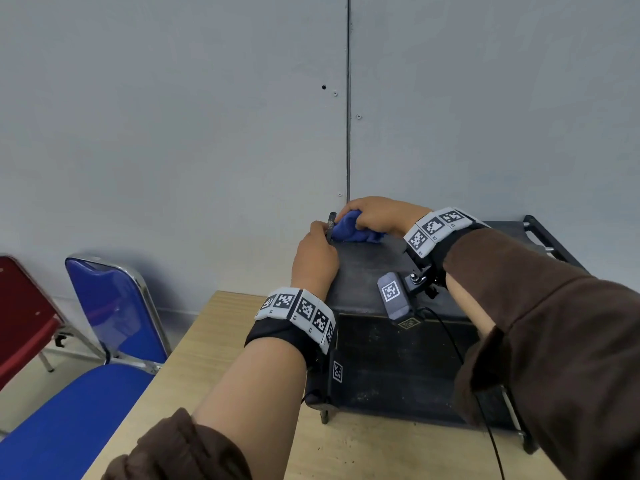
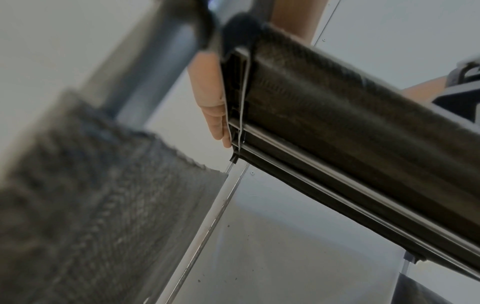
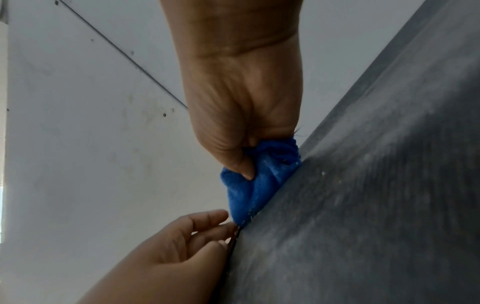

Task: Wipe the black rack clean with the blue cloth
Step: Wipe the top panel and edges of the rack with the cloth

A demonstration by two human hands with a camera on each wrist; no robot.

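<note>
Grey wall panels back a pale wooden tabletop (image 1: pixel 242 341) carrying the dusty black fabric-topped rack (image 1: pixel 374 271). At its far left corner, the right hand (image 1: pixel 374 214) clenches the bunched blue cloth (image 1: pixel 349 230) against the top, while the left hand (image 1: pixel 313 261) fingers (image 3: pixel 207 218) curl around the corner post. Blue padded chairs (image 1: pixel 114 306) stand left.
</note>
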